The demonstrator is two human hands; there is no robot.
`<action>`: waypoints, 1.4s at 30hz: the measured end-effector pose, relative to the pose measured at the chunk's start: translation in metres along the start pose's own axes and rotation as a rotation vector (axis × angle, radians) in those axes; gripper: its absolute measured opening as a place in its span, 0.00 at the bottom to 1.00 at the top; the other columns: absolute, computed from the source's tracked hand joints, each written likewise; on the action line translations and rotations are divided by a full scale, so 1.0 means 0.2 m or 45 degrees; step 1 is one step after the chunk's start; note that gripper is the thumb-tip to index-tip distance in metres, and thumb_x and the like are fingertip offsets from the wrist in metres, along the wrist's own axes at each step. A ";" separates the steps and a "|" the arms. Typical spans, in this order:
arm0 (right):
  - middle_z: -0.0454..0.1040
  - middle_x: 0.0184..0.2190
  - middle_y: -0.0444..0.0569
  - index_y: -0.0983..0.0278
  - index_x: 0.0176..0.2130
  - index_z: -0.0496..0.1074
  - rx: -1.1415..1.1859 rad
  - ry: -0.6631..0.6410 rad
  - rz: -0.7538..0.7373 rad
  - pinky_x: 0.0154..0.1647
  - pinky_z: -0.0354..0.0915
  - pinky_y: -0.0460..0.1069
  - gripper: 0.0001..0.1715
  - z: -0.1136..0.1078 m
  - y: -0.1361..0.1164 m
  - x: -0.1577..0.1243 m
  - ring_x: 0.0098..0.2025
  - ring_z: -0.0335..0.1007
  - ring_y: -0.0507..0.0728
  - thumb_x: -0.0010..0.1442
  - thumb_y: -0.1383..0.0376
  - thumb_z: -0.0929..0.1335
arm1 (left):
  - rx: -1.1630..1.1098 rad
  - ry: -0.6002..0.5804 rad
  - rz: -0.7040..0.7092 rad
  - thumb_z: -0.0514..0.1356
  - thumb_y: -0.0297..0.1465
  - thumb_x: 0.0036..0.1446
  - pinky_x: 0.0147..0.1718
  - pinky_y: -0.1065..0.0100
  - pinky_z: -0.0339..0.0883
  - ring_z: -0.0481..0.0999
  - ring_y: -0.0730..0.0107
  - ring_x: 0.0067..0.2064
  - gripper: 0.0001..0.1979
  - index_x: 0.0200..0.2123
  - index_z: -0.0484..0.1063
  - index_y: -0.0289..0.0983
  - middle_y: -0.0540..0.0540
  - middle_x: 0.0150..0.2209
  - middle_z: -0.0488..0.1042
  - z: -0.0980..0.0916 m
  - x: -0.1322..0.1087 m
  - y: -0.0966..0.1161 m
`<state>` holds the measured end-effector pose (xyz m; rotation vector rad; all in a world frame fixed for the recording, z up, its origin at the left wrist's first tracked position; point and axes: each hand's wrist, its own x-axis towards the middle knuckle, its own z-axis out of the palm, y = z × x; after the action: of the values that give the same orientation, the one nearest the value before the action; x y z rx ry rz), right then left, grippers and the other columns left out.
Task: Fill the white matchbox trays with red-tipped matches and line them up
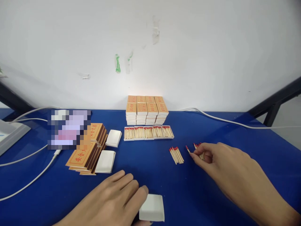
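Observation:
My left hand (115, 197) is at the front, curled around the left side of an empty white matchbox tray (154, 207), forefinger and thumb at its edges. At the right, my right hand (225, 169) pinches a red-tipped match (187, 150) between thumb and forefinger. More matches (199, 147) lie behind those fingers, partly hidden. Just left of them, a small bunch of matches (176, 155) rests on the blue table. Farther back stands a row of white trays filled with matches (148, 133).
Closed orange matchboxes (150, 109) are stacked by the wall. Flat orange matchbox sleeves (82, 153) are piled at the left, beside white trays (105, 161) and a blurred phone (70, 128). White cables (30, 185) cross the blue table (211, 122).

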<state>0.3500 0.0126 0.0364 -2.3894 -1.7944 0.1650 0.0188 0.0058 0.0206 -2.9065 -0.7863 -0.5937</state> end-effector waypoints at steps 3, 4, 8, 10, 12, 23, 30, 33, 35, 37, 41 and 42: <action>0.83 0.31 0.49 0.52 0.36 0.85 0.117 0.023 -0.098 0.30 0.63 0.55 0.22 0.01 0.01 -0.01 0.32 0.80 0.65 0.69 0.44 0.68 | -0.043 -0.044 -0.011 0.47 0.42 0.88 0.56 0.61 0.77 0.87 0.62 0.45 0.22 0.55 0.79 0.38 0.47 0.42 0.86 0.00 0.00 -0.01; 0.82 0.30 0.48 0.52 0.36 0.85 0.148 0.023 -0.132 0.29 0.63 0.55 0.23 0.02 0.02 -0.01 0.31 0.79 0.63 0.70 0.43 0.68 | -0.048 -0.050 -0.008 0.49 0.43 0.87 0.56 0.61 0.77 0.87 0.62 0.45 0.21 0.56 0.79 0.38 0.47 0.42 0.86 0.00 0.00 -0.01; 0.81 0.29 0.47 0.53 0.36 0.83 0.183 0.080 -0.150 0.28 0.62 0.54 0.24 0.03 0.04 -0.01 0.29 0.77 0.62 0.70 0.41 0.68 | -0.047 -0.049 0.015 0.52 0.43 0.86 0.56 0.59 0.78 0.87 0.60 0.45 0.20 0.57 0.78 0.37 0.46 0.44 0.87 0.02 -0.02 -0.02; 0.80 0.28 0.47 0.53 0.36 0.83 0.202 0.098 -0.128 0.28 0.62 0.54 0.25 0.02 0.03 0.00 0.28 0.76 0.62 0.70 0.40 0.68 | -0.053 -0.047 0.024 0.53 0.44 0.86 0.55 0.59 0.79 0.87 0.60 0.45 0.19 0.55 0.79 0.38 0.46 0.43 0.87 0.03 -0.03 -0.02; 0.78 0.26 0.47 0.54 0.34 0.82 0.250 0.071 -0.124 0.27 0.61 0.54 0.26 0.00 0.01 0.00 0.27 0.74 0.61 0.69 0.40 0.68 | -0.053 -0.053 0.018 0.51 0.43 0.87 0.55 0.59 0.79 0.88 0.60 0.45 0.20 0.54 0.78 0.38 0.46 0.43 0.87 0.03 -0.04 -0.01; 0.75 0.23 0.43 0.54 0.30 0.81 0.431 0.053 -0.214 0.29 0.60 0.53 0.26 0.04 -0.15 -0.04 0.27 0.71 0.57 0.69 0.42 0.70 | -0.024 -0.010 0.011 0.42 0.39 0.89 0.51 0.60 0.78 0.87 0.60 0.44 0.25 0.54 0.77 0.37 0.46 0.42 0.87 0.01 0.02 0.00; 0.78 0.26 0.47 0.52 0.36 0.83 0.361 0.133 -0.158 0.30 0.63 0.54 0.27 0.02 -0.08 -0.02 0.30 0.75 0.62 0.69 0.38 0.68 | -0.054 -0.039 0.008 0.45 0.42 0.88 0.54 0.59 0.79 0.88 0.60 0.45 0.24 0.55 0.78 0.37 0.45 0.43 0.87 0.01 -0.02 -0.01; 0.78 0.27 0.51 0.53 0.34 0.83 0.163 0.223 -0.102 0.27 0.60 0.54 0.30 0.02 -0.02 0.01 0.31 0.75 0.65 0.70 0.37 0.66 | -0.053 -0.041 0.014 0.48 0.42 0.88 0.56 0.59 0.79 0.88 0.60 0.46 0.22 0.55 0.78 0.37 0.46 0.43 0.87 0.02 0.00 -0.01; 0.78 0.26 0.54 0.53 0.32 0.82 0.021 0.252 -0.063 0.26 0.56 0.54 0.31 0.03 0.00 0.02 0.30 0.74 0.67 0.70 0.37 0.66 | -0.049 -0.033 0.023 0.47 0.43 0.88 0.55 0.59 0.79 0.88 0.60 0.46 0.23 0.55 0.79 0.37 0.46 0.43 0.87 0.03 0.00 -0.01; 0.79 0.27 0.55 0.54 0.31 0.82 -0.067 0.234 -0.027 0.27 0.55 0.54 0.28 0.04 0.00 0.02 0.30 0.74 0.67 0.69 0.39 0.68 | -0.032 -0.007 0.033 0.43 0.42 0.88 0.54 0.60 0.79 0.88 0.60 0.45 0.25 0.54 0.79 0.37 0.46 0.43 0.87 0.03 0.00 -0.01; 0.80 0.28 0.52 0.53 0.34 0.84 -0.072 0.143 -0.023 0.28 0.57 0.54 0.21 0.04 -0.01 0.02 0.31 0.76 0.67 0.68 0.45 0.70 | -0.017 -0.009 0.039 0.41 0.41 0.89 0.55 0.60 0.78 0.88 0.61 0.45 0.27 0.54 0.78 0.38 0.46 0.41 0.87 0.01 0.00 -0.01; 0.80 0.28 0.51 0.52 0.34 0.84 -0.057 0.119 -0.028 0.28 0.57 0.54 0.20 0.04 -0.01 0.02 0.32 0.77 0.67 0.69 0.46 0.70 | -0.024 -0.023 0.037 0.41 0.41 0.89 0.56 0.60 0.78 0.88 0.61 0.46 0.27 0.54 0.78 0.38 0.46 0.42 0.87 0.01 -0.01 -0.01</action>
<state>0.3470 0.0166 0.0294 -2.3639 -1.8002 0.0106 0.0172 0.0077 0.0181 -2.9393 -0.7436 -0.5761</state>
